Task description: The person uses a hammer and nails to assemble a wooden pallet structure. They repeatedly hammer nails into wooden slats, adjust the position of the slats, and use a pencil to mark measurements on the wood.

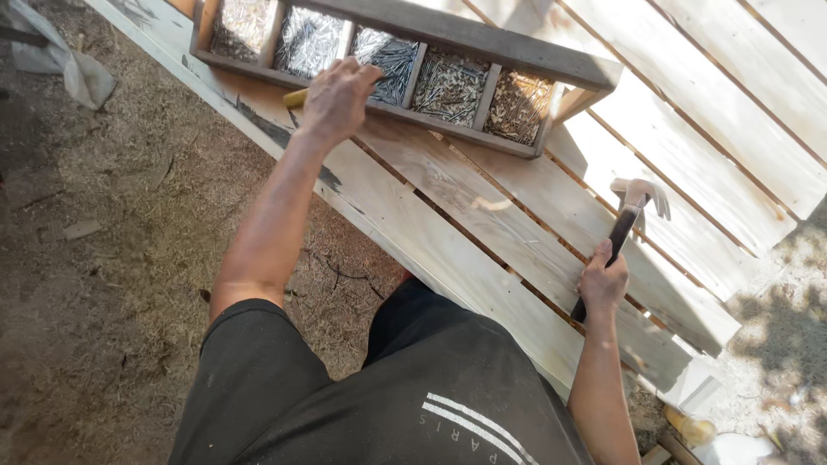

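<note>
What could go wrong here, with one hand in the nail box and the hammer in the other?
1. The left hand reaches into the divided nail tray; loose nails could prick fingers.
2. The right hand grips the hammer low on its handle, so it might tip or slip onto the slatted boards.

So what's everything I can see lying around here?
Wooden tray: one, dark brown, five compartments, lying on the planks at the top.
Nails: many, grey to rusty, sorted in the tray's compartments.
Planks: several, pale wood, side by side, slim gaps between.
Hammer: one, dark handle, pale claw head, over the planks at right.
Ground: brown, sawdusty, at left.
Grey sheet: one, crumpled, top left.
Left hand: reaching into the tray's nails.
Right hand: gripping the hammer's handle.
</note>
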